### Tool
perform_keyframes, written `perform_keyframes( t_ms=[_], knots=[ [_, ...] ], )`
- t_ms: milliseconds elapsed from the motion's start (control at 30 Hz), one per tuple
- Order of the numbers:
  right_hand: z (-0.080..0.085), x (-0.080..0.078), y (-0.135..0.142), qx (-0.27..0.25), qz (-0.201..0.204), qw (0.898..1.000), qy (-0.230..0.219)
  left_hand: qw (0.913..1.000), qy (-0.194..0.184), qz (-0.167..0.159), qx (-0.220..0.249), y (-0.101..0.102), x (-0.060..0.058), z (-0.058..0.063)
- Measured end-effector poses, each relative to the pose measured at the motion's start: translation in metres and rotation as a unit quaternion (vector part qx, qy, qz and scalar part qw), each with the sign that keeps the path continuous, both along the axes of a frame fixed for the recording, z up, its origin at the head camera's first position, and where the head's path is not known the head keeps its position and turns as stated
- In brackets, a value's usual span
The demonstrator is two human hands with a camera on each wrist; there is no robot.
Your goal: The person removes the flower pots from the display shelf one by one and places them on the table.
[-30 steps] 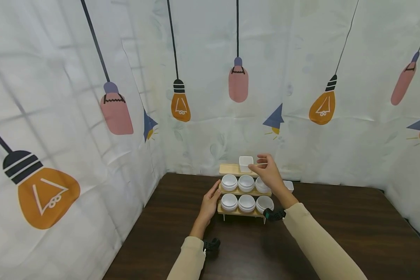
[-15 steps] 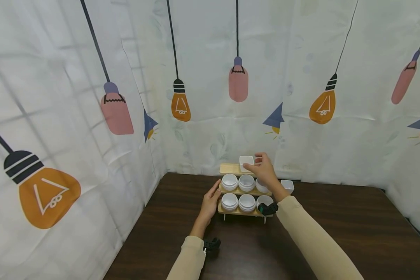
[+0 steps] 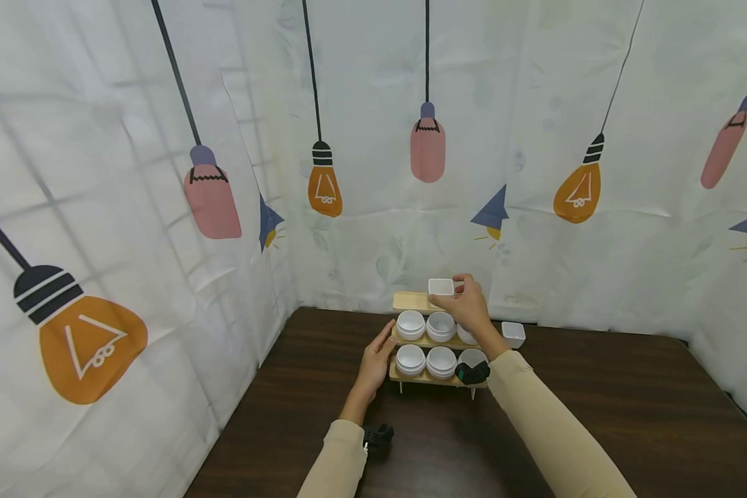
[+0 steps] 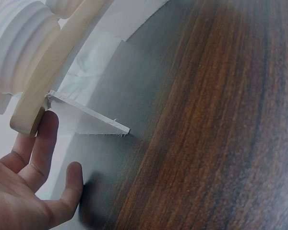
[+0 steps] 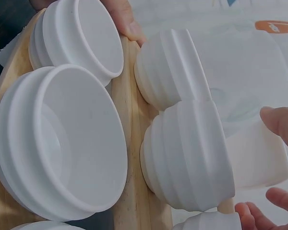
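A small white square bowl [image 3: 440, 286] sits on the top tier of a wooden three-tier stand [image 3: 412, 301]. My right hand [image 3: 469, 309] reaches over the stand's right side and holds this bowl, thumb across its front and fingers at its right side. In the right wrist view the square bowl [image 5: 259, 158] shows between thumb and fingers. White round ribbed bowls [image 3: 410, 324] line the two lower tiers; my right wrist partly covers the rightmost ones. My left hand [image 3: 373, 360] lies along the stand's left side. Its loosely bent fingers [image 4: 45, 139] touch a shelf's end.
Another white square bowl [image 3: 513, 334] stands on the dark wooden table [image 3: 597, 387], right of the stand beside my right forearm. A thin white leg [image 4: 91, 110] holds up the stand. A white curtain [image 3: 361, 249] printed with lamps hangs behind and to the left.
My right hand has moved left around the square bowl, its thumb now covering more of the front. The bowl and my left hand keep their places. The head view has shifted slightly.
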State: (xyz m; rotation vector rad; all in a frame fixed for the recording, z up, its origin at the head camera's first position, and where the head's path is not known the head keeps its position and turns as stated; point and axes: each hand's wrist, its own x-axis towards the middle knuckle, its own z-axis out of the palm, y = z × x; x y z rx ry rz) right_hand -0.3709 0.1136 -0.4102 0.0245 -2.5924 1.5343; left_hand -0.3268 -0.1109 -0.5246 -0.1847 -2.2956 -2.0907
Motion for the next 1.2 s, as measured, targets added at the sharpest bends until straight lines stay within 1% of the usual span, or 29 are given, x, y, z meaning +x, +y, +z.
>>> perform_keyframes(
  t_ms=[167,367,500,600,933,1033,1200],
  knots=[
    [-0.002,-0.0004,-0.0004,0.018,-0.003,1.0,0.006,1.0,-0.001,-0.005,-0.003,-0.0007,-0.0014,0.0002],
    [-0.0028,-0.0015,-0.0029,0.026,-0.01,1.0,0.014,1.0,0.001,0.002,-0.001,0.0004,0.0013,0.0001],
    [-0.0027,-0.0025,-0.0045,0.035,-0.014,0.999,0.018,1.0,0.005,0.002,0.006,0.0006,0.0025,-0.0003],
    [-0.0024,-0.0026,-0.0055,0.042,-0.019,0.999,0.018,1.0,0.008,0.0,0.003,0.0006,0.0025,-0.0002],
    [-0.0012,-0.0013,-0.0084,0.053,-0.034,0.998,0.017,0.9999,0.012,0.0,0.004,0.0011,0.0007,-0.0009],
    [-0.0015,-0.0017,-0.0085,0.053,-0.034,0.998,0.019,1.0,0.007,0.003,0.003,0.002,0.0005,0.0006],
    [-0.0013,-0.0015,-0.0071,0.044,-0.03,0.998,0.017,0.9999,0.013,-0.001,-0.003,0.0019,0.0018,0.0019]
  ],
)
